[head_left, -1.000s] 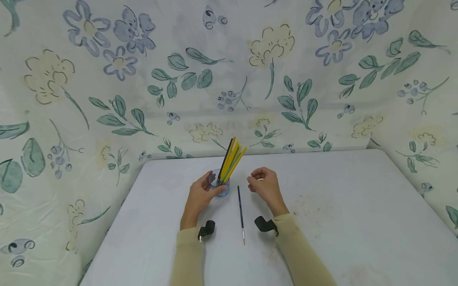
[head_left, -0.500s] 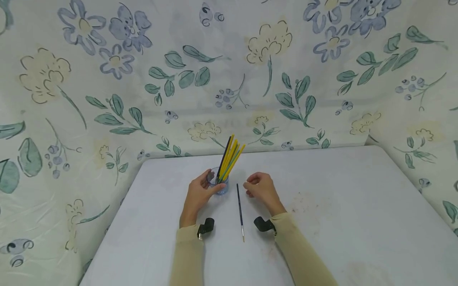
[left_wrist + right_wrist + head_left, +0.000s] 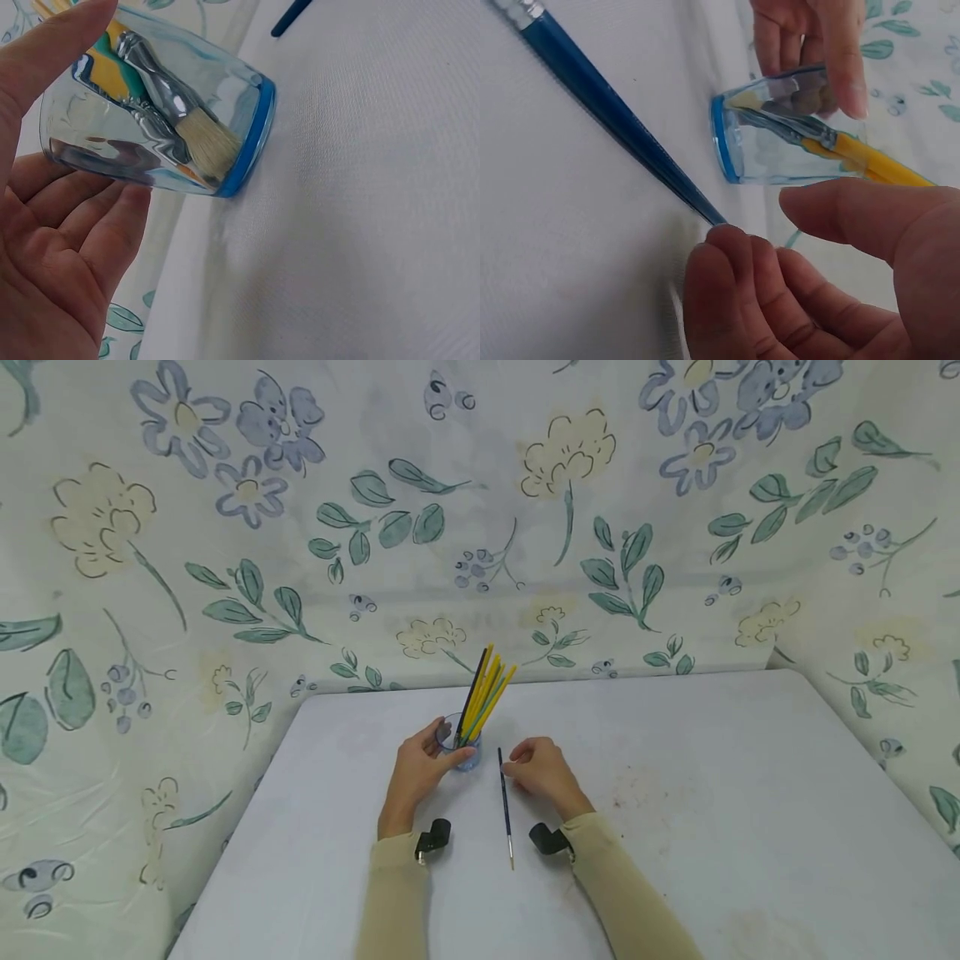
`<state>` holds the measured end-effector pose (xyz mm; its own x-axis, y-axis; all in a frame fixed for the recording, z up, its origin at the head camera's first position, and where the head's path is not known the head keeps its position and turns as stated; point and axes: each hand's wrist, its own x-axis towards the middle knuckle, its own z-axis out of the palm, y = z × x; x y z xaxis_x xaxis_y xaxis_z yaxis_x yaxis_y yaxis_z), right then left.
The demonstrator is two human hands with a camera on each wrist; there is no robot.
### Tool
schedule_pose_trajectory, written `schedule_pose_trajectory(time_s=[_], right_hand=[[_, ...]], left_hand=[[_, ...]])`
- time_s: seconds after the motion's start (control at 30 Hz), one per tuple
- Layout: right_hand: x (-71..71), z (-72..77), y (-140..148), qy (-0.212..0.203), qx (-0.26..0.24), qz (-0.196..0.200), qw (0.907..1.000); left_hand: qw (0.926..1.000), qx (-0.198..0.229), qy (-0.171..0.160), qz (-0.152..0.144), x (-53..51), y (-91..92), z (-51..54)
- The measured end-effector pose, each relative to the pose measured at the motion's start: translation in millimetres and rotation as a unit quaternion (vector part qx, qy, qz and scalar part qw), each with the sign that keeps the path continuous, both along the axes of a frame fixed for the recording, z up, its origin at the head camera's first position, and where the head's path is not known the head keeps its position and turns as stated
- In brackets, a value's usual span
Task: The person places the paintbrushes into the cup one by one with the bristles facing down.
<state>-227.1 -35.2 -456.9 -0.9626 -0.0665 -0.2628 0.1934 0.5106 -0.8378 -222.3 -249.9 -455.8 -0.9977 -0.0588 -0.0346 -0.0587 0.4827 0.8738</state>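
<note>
My left hand [image 3: 417, 770] holds a clear cup with a blue base [image 3: 257, 135], thumb on one side and fingers on the other. Several paintbrushes [image 3: 483, 697] lean inside it, bristles down, with yellow, black and green handles poking out. To the cup's right, a thin dark blue paintbrush [image 3: 506, 810] lies on the table, its bristles towards me. At its handle end is my right hand [image 3: 543, 773]. The right wrist view shows those fingertips [image 3: 727, 240] at the tip of the handle, while the thumb [image 3: 832, 214] stands apart from them.
The white table [image 3: 712, 793] carries faint brownish specks right of my right hand. A floral cloth [image 3: 480, 527] hangs behind the table and at its sides. Black wrist cameras [image 3: 433, 837] sit on both sleeves.
My right hand has come down and left, from beside the loose paintbrush to its handle end. The left hand keeps its hold on the cup, and the brush lies where it was.
</note>
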Motion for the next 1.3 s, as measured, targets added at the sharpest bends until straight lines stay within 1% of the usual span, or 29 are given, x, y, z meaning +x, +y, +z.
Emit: schedule_pose_trajectory(time_s=[0.17,0.37,0.57,0.73,0.87,1.07,1.2,1.3], right_hand=[[3.0,-2.0,-0.9,0.000,0.020,0.025,0.9995],[5.2,-3.7,-6.0,0.008,0.044,0.045,0.9980],[6.4,-9.0,-11.2,0.026,0.078,0.048,0.9954],[7.9,-9.9,-11.2,0.032,0.103,0.054,0.9927],[8.6,-7.6,-11.0,0.024,0.122,0.064,0.9901],[9.1,-2.9,-12.0,-0.001,0.153,0.075,0.9854],[10.3,0.1,-12.9,0.000,0.171,0.079,0.9821],[10.2,-0.6,-11.7,0.002,0.169,0.085,0.9819]], left_hand=[[1.0000,0.000,0.001,-0.001,0.7,0.7,0.0],[1.0000,-0.006,-0.001,0.001,1.1,1.2,1.4],[1.0000,-0.001,-0.002,0.000,0.7,1.1,2.0],[1.0000,0.004,-0.002,0.001,0.4,1.3,0.9],[1.0000,0.002,-0.002,0.001,0.8,1.6,1.1],[1.0000,-0.002,-0.001,0.003,1.6,1.9,2.5],[1.0000,-0.002,0.000,0.004,1.4,1.9,2.8],[1.0000,-0.002,-0.001,0.004,0.7,1.4,1.6]])
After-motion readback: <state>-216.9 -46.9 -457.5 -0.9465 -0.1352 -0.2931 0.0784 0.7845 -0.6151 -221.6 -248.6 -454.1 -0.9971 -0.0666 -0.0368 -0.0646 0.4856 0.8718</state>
